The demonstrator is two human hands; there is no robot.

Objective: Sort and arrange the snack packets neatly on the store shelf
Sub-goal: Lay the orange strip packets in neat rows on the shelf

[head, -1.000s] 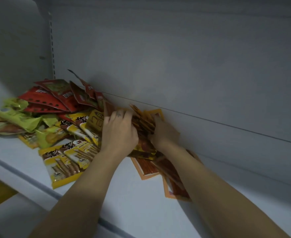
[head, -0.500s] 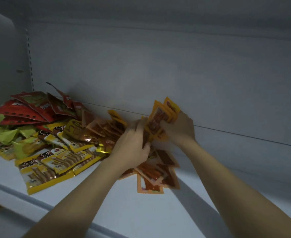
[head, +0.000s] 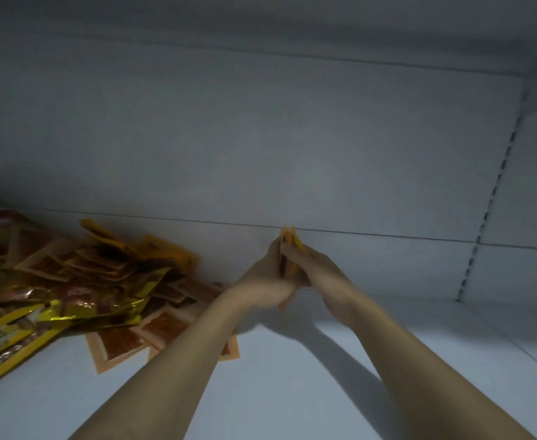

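A thin stack of orange snack packets (head: 289, 241) stands on edge between my two palms, near the back wall of the white shelf (head: 292, 392). My left hand (head: 265, 277) and my right hand (head: 316, 269) both hold this stack from either side. Only its top edge and a sliver at the bottom show. To the left lies a loose pile of orange packets (head: 108, 262), with a gold foil packet (head: 102, 296) on top. Yellow packets (head: 3, 341) lie at the far left edge.
The shelf's back wall (head: 260, 154) rises just behind my hands. A slotted upright (head: 489, 211) marks the right back corner. Two flat orange packets (head: 121, 341) lie on the shelf floor under my left forearm.
Both hands have lifted a bunch of orange packets out of the pile and carried it right, pressing it together into an upright stack. The view has swung right, leaving the pile at the left.
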